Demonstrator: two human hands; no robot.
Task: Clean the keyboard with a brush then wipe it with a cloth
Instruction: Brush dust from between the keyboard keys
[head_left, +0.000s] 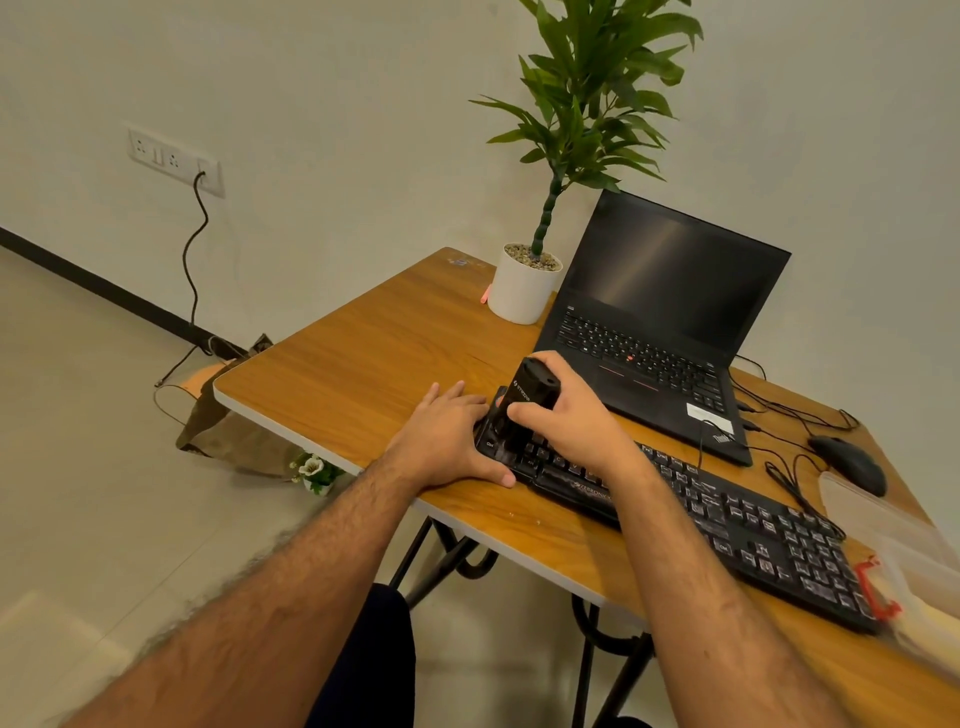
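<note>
Working the far left end of the keyboard (727, 519) now, we've got our right hand (566, 415) wrapped round a chunky black brush tool (524, 410), grip closed firmly on its barrel, its lower end down among the corner keys. We can't make out the bristles themselves; our fingers and the barrel hide them. Our left hand (447, 436) lies flat with fingers straight, pressing on the keyboard's left edge and the surface (363, 343) beside it, holding nothing, just steadying.

The keyboard sits slantwise near the front edge of the surface, running away to our right. That's risk 1: push too hard along the rows and the whole board could skate toward that edge, so the left hand's brace matters. Risk 2, we reckon: leaning on the tool could pop a keycap or just drive crumbs deeper instead of lifting them out.

Further out, the keyboard's cable and the one to the mouse (847, 462) tangle between keyboard and laptop (670, 322), which stands open just behind our right hand; a wide sweep might snag a cable or flick dust onto the laptop's keys. A clear plastic box (893, 540) crowds the keyboard's right end, so brushing there may nudge it. The potted plant (524, 286) stands well back. We can't spot the cloth anywhere in view.
</note>
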